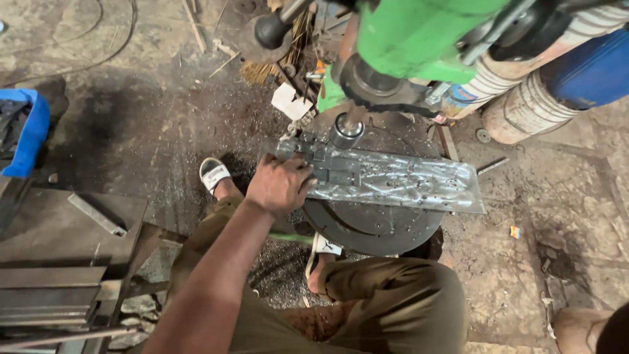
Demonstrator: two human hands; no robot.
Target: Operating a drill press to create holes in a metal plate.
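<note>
My left hand (pixel 280 185) presses down, fingers curled over the near left end of a long, scuffed steel plate (pixel 400 180), clamped on it against the round black drill-press table (pixel 373 226) at the centre of the frame. The plate runs from my knuckles toward the right, its far end overhanging the table's edge, its face pocked with small holes and bright swarf. Directly above the plate's left part, the chuck (pixel 345 130) of the green drill press (pixel 419 33) hangs close over the metal; whether the bit touches the plate I cannot tell, since the chuck hides the tip. A black-knobbed feed handle (pixel 270 30) juts from the machine toward the top centre. My right hand is out of view, perhaps up on the machine beyond the top edge. Below, my olive trousers (pixel 386 295) fill the lower middle, and my feet in white sandals (pixel 213 174) stand either side of the table's column on a concrete floor (pixel 131 118) dark with metal filings. At lower left, flat steel bars (pixel 52 288) lie stacked beside a dark sheet; a blue crate (pixel 29 134) sits at the left edge. At upper right, a blue drum (pixel 590 72) rests against worn, striped containers (pixel 524 111).
</note>
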